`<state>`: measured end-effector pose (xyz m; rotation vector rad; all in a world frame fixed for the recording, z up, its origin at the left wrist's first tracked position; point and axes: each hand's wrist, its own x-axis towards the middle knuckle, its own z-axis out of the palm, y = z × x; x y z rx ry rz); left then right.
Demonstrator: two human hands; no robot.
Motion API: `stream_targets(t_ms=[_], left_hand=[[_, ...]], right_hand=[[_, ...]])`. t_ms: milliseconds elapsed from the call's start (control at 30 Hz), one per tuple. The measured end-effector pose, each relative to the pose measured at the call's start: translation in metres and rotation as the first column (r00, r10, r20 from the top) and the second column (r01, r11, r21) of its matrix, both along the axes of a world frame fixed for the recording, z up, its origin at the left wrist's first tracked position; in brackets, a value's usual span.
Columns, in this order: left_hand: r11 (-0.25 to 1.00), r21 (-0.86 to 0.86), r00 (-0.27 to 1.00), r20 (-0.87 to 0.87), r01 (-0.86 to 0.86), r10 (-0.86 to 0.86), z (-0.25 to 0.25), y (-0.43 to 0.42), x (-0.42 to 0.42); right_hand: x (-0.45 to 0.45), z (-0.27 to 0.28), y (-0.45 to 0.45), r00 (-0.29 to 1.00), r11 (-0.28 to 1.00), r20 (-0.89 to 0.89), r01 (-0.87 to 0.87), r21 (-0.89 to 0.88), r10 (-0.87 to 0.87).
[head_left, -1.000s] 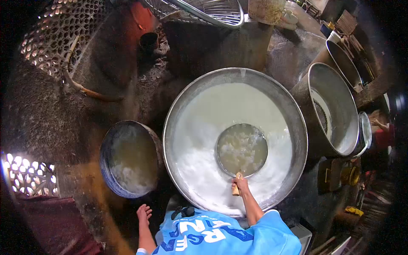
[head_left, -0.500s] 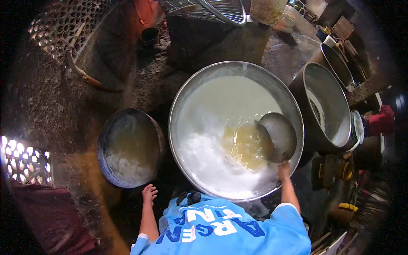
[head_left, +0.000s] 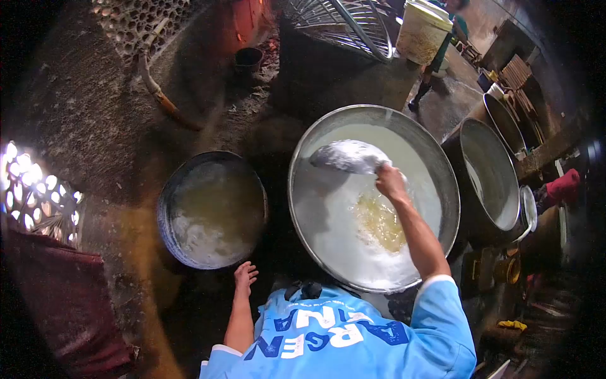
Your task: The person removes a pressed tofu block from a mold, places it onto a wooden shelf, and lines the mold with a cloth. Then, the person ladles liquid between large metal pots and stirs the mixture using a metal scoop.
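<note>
My right hand [head_left: 392, 181] grips the short handle of a large round metal scoop [head_left: 351, 156], tilted on its side above the liquid. White foam or froth shows on the scoop. Below it is a wide metal vat [head_left: 298, 218] of pale liquid, with white foam and a clearer yellowish patch. My left hand [head_left: 245, 275] is empty with its fingers apart, just below the rim of a smaller dark pot [head_left: 165, 235]. That pot contains murky yellowish liquid with foam along its near side.
Deep metal vats [head_left: 490, 170] stand to the right. Behind are a whitish bucket [head_left: 421, 31], a metal wire frame [head_left: 344, 25] and a walking person [head_left: 435, 60]. A small dark bucket [head_left: 249, 59] and a curved stick [head_left: 170, 108] are at the back left.
The scoop has gone from the vat's right side, low in the liquid, up and across to its far left. My left hand stays empty. A person has come into view behind.
</note>
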<state>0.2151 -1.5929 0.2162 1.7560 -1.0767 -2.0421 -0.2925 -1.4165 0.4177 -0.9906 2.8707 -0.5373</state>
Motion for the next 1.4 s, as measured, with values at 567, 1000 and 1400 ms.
stream_targets(t_ms=[567,1000,1400], left_hand=[[0.928,0.355,0.966,0.257,-0.115,0.022,-0.083,0.064,0.208],[0.955,-0.001,0.949,0.110,0.298,-0.296,-0.014,-0.021,-0.054],[0.982,0.098,0.949,0.259,0.162,-0.182,-0.025,0.109,-0.042]], right_hand=[[0.052,-0.102,0.009,0.964,0.892,0.215,0.043,0.450,-0.154],[0.077,-0.133,0.216,0.922,0.856,0.191,0.216,0.470,-0.337],[0.019,0.046,0.356,0.956,0.908,0.175,0.153,0.389,-0.236]])
